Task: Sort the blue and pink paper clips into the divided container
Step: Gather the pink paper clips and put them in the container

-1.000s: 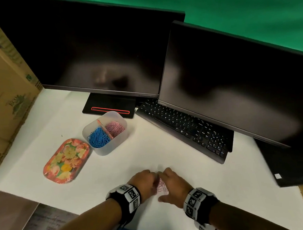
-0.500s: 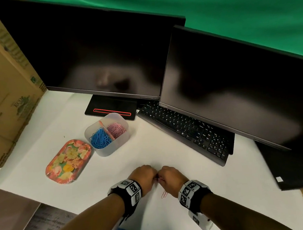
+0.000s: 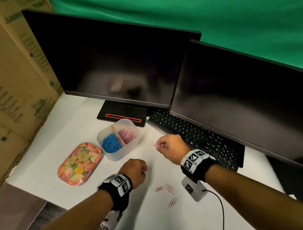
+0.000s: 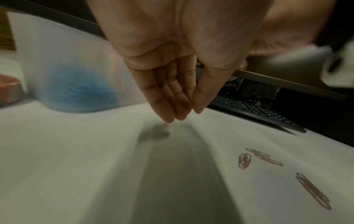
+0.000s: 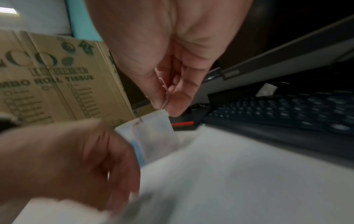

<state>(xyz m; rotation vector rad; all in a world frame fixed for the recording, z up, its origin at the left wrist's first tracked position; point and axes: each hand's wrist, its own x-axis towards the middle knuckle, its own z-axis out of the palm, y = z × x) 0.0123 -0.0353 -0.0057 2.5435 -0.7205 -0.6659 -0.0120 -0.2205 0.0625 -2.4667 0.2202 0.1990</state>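
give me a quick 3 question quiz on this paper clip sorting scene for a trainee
1. True or false: the right hand pinches pink clips.
2. Which compartment of the divided container holds the blue clips: the one nearer the floral tray or the one nearer the keyboard?
3. What colour are the loose clips on the table between the wrists?

Key
1. True.
2. The one nearer the floral tray.
3. Pink.

Green backdrop point(image 3: 212, 17) behind; two dark monitors point(image 3: 111, 63) at white worktop point(image 3: 72, 124) far edge; cardboard boxes point(image 3: 10, 79) along left edge.
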